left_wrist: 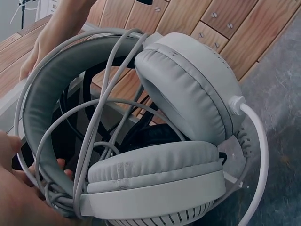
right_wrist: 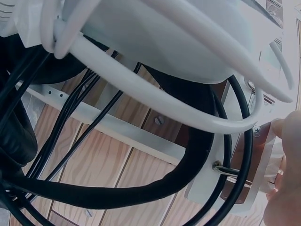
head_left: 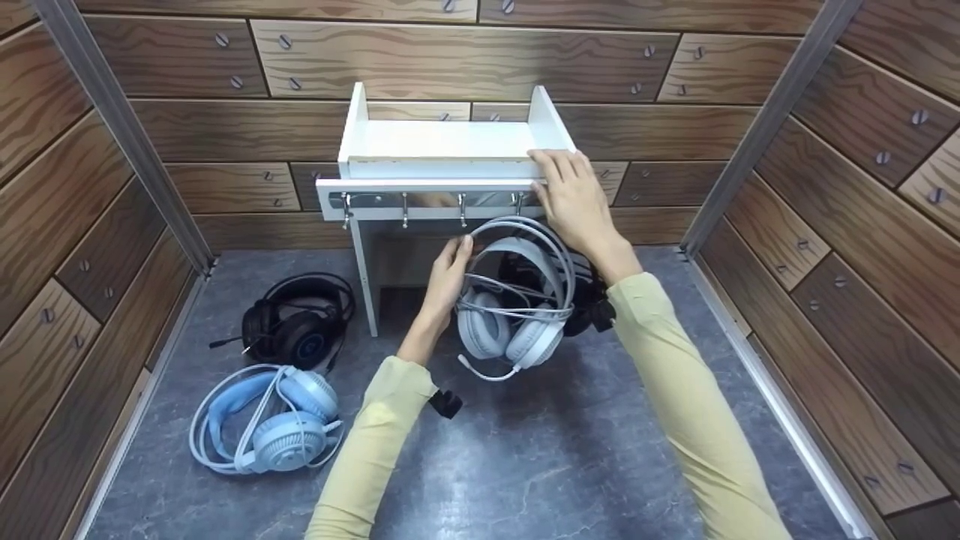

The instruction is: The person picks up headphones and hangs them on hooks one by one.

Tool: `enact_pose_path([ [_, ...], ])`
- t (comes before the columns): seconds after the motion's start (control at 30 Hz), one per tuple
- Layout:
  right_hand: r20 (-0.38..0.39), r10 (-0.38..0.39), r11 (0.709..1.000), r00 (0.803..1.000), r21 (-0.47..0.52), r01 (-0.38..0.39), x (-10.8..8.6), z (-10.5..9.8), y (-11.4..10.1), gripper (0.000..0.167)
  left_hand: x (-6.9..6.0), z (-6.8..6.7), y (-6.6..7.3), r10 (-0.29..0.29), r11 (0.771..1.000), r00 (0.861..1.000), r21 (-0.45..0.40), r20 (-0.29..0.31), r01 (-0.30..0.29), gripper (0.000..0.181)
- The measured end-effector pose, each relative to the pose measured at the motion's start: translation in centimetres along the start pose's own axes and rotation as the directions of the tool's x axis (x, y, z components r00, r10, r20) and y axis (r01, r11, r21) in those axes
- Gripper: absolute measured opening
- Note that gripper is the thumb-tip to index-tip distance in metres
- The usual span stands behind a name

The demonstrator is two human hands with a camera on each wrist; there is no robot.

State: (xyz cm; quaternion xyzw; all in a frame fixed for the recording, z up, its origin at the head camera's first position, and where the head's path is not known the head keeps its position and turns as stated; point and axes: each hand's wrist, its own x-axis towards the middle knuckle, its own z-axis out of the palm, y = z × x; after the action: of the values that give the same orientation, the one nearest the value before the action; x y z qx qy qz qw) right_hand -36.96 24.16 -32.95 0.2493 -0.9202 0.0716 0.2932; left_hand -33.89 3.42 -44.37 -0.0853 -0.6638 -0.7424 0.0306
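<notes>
My left hand [head_left: 448, 277] grips the side of a white headset [head_left: 484, 334], around its headband and the wound grey-white cable. The headset hangs just below the white hook rail [head_left: 435, 186], earcups down, microphone boom at the bottom. At the rail's right end, my right hand [head_left: 577, 196] holds the edge, fingers over the top and thumb in front. Behind the white headset a black headset [right_wrist: 117, 194] hangs, its cable loop around a metal hook [right_wrist: 230, 172]. Whether the white headset touches a hook cannot be told.
The rail belongs to a white shelf unit [head_left: 450, 139] against the wood-patterned back wall. To the left, another black headset [head_left: 300, 330] and a light blue headset [head_left: 289, 439] lie on the grey floor [head_left: 510, 480]. More hooks [head_left: 405, 210] line the rail.
</notes>
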Motion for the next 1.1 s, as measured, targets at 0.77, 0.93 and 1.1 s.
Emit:
enact_pose_path([
  [0.77, 0.011, 0.008, 1.000, 1.000, 0.002, -0.008, 0.2, 0.4, -0.2, 0.045, -1.9, -2.3, -0.2, 0.213, 0.904, 0.964, 0.405, -0.156, -0.134, 0.037],
  [0.93, 0.011, 0.021, 1.000, 1.000, -0.003, -0.021, 0.2, 0.4, 0.0, 0.045, -3.3, -3.2, -0.3, 0.374, 0.812, 0.916, 0.529, -0.145, -0.248, 0.023],
  [1.1, 0.000, 0.021, 1.000, 1.000, -0.001, -0.021, 0.0, 0.4, 0.2, 0.045, -4.6, -4.5, -0.4, 0.454, 0.792, 0.878, 0.520, -0.152, -0.320, 0.018],
])
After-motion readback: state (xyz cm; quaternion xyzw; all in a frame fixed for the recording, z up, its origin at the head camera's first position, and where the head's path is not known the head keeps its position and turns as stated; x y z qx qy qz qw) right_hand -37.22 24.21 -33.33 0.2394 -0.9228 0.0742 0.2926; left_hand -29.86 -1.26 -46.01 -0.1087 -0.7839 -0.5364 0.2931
